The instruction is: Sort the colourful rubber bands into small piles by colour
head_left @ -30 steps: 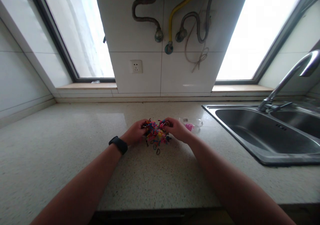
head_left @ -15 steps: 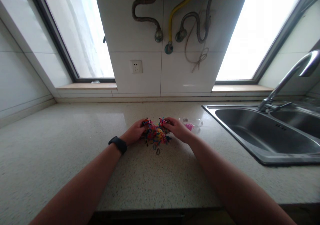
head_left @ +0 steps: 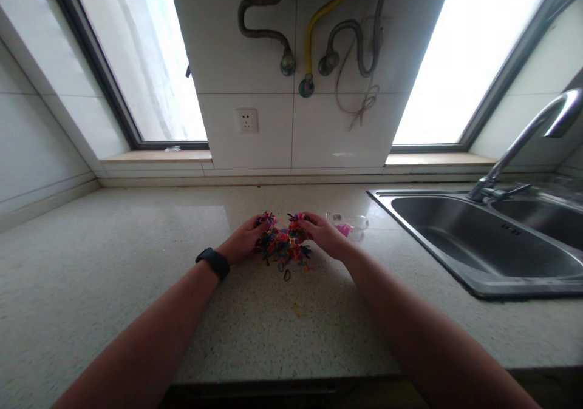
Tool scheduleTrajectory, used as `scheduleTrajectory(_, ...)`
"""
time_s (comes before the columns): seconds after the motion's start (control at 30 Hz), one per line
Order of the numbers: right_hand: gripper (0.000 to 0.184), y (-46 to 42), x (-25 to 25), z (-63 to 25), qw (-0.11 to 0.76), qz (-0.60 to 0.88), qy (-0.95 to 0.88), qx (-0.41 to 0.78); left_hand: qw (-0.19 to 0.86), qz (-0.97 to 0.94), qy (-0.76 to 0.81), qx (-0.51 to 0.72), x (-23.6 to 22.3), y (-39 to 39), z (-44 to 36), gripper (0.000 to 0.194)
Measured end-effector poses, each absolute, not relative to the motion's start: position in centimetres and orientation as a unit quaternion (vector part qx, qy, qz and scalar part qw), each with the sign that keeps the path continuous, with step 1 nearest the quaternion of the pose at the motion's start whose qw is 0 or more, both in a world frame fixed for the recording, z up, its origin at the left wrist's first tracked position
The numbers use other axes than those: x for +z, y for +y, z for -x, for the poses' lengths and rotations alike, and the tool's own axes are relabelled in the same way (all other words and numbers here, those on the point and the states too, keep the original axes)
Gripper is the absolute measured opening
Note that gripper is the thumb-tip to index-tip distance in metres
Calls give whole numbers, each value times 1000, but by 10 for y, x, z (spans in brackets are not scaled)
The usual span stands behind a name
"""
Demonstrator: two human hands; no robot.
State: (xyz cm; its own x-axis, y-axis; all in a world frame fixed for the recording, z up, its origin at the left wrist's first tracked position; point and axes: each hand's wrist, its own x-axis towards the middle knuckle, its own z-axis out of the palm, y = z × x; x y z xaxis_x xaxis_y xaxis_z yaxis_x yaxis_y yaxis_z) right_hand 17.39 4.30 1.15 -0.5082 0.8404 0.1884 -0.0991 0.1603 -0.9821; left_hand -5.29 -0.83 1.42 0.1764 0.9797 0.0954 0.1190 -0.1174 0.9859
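- Generally, the speckled surface [head_left: 113, 245] carries all the loose items; bands swept toward the person could drop over its front edge.
- The sink [head_left: 523, 287] lies to the right, well apart from the work. A band stretched and suddenly released could fly into it.
- The pile of coloured bands [head_left: 285, 248] rests on the surface between and against both hands. Its pieces appear intermixed; a sharp outward pull could scatter them.
- The left hand [head_left: 242, 239] and right hand [head_left: 324, 234] each have fingers curled about a clump of bands. Uneven finger pressure could let pieces slip; exact finger contact is too small to confirm.
- The clear container [head_left: 357, 222], with a pink item [head_left: 344, 230] showing at it, lies just beside the right hand. Outward wrist travel could knock it.
- The dark loop [head_left: 286, 275] and faint yellow band [head_left: 297, 309] lie on the person's side of the pile. Either could be overlooked or dragged by a forearm.
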Motion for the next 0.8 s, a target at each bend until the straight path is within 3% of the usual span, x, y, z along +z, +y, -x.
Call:
scheduleTrajectory(0.4, 40, 43, 13, -174, 409, 290, -641, 581, 451, -623, 455, 450, 13, -7, 55, 47)
scheduleTrajectory(0.63, 41, 39, 16, -172, 413, 279, -626, 600, 513, -587, 435, 451, 14, -8, 51, 50)
scheduleTrajectory(0.8, 42, 40, 15, -172, 412, 289, -633, 589, 496, -588, 457, 446, 15, -9, 52, 53)
